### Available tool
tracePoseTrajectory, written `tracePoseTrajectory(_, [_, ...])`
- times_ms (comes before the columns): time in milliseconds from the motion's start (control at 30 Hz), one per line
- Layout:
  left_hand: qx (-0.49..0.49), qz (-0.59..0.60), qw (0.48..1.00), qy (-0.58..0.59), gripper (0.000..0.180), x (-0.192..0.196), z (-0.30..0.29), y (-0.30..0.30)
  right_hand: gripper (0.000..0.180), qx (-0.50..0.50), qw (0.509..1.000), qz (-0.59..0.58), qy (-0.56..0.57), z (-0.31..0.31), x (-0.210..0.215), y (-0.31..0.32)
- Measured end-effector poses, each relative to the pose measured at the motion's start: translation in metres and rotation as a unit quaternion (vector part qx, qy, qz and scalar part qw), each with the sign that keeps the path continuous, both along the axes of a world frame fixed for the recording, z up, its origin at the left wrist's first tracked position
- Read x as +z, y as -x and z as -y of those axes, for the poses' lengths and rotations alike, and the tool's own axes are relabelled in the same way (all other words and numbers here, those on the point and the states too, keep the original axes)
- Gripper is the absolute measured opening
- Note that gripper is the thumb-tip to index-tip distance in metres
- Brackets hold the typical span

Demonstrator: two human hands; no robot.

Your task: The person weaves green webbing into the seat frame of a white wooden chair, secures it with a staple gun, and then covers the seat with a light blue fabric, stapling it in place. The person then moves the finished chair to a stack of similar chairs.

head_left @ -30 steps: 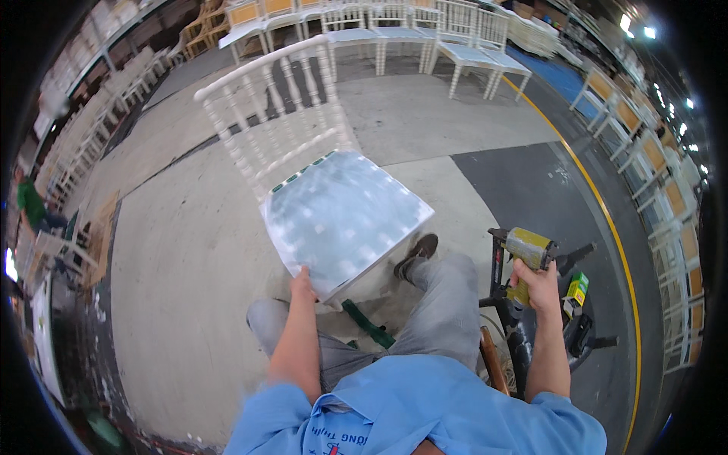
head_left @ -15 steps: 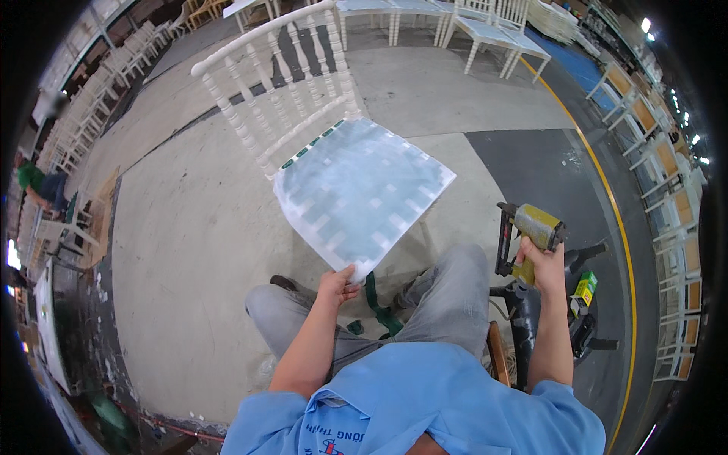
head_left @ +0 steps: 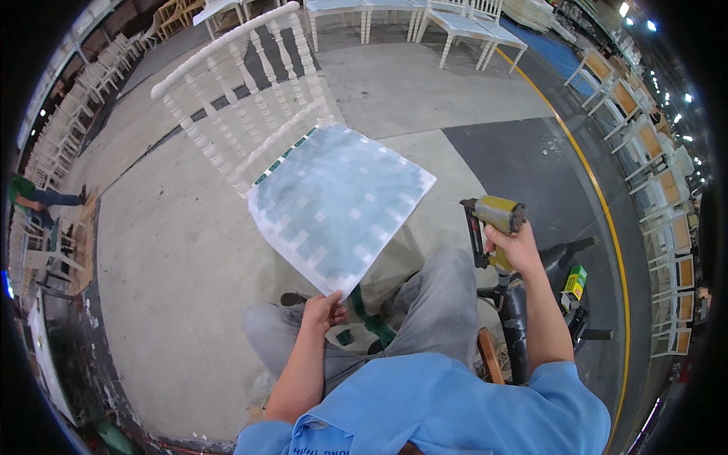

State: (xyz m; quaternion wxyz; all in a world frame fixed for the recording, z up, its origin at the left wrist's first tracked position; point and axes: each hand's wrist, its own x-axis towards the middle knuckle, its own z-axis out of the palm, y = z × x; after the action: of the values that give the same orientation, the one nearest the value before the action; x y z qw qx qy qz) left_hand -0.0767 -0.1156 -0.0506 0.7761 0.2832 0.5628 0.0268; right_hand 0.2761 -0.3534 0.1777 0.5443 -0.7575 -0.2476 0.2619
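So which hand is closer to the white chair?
Left. The left hand grips the near corner of the white chair seat; the right hand is off to its right, holding a yellow staple gun.

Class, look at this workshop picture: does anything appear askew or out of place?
Yes: the white chair is tilted, its seat corner gripped by the left hand, not standing square on the floor. The right hand holds a staple gun aside.

Concrete floor [head_left: 189, 250] with a curved yellow line [head_left: 607, 220], rows of white chairs [head_left: 455, 19] (some with tan seats [head_left: 652, 144]), small green box [head_left: 575, 282].
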Motion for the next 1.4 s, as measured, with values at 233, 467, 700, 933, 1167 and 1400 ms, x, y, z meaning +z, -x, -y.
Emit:
tracePoseTrajectory(233, [-0.043, -0.017, 0.997, -0.054, 0.033, 0.007, -0.002, -0.002, 0.026, 0.055, 0.99, -0.006, 0.129, -0.068, -0.026, -0.059])
tracePoseTrajectory(467, [-0.054, -0.016, 0.995, -0.085, 0.032, 0.002, 0.001, -0.007, 0.029, 0.092, 0.972, -0.002, 0.217, -0.129, -0.076, -0.116])
tracePoseTrajectory(700, [-0.037, -0.033, 0.995, -0.085, 0.029, -0.004, 0.004, -0.001, 0.03, 0.143, 0.944, 0.036, 0.294, -0.164, -0.095, -0.124])
tracePoseTrajectory(933, [-0.038, -0.013, 0.995, -0.09, 0.026, -0.003, 0.005, -0.009, 0.03, 0.137, 0.948, -0.012, 0.286, -0.154, -0.105, -0.134])
tracePoseTrajectory(1167, [-0.026, -0.007, 0.995, -0.092, 0.023, -0.007, 0.004, -0.004, 0.031, 0.171, 0.947, -0.054, 0.266, -0.153, -0.104, -0.095])
tracePoseTrajectory(1400, [-0.05, 0.016, 0.994, -0.095, 0.027, -0.004, 0.003, -0.003, 0.034, 0.167, 0.948, -0.044, 0.268, -0.153, -0.105, -0.082])
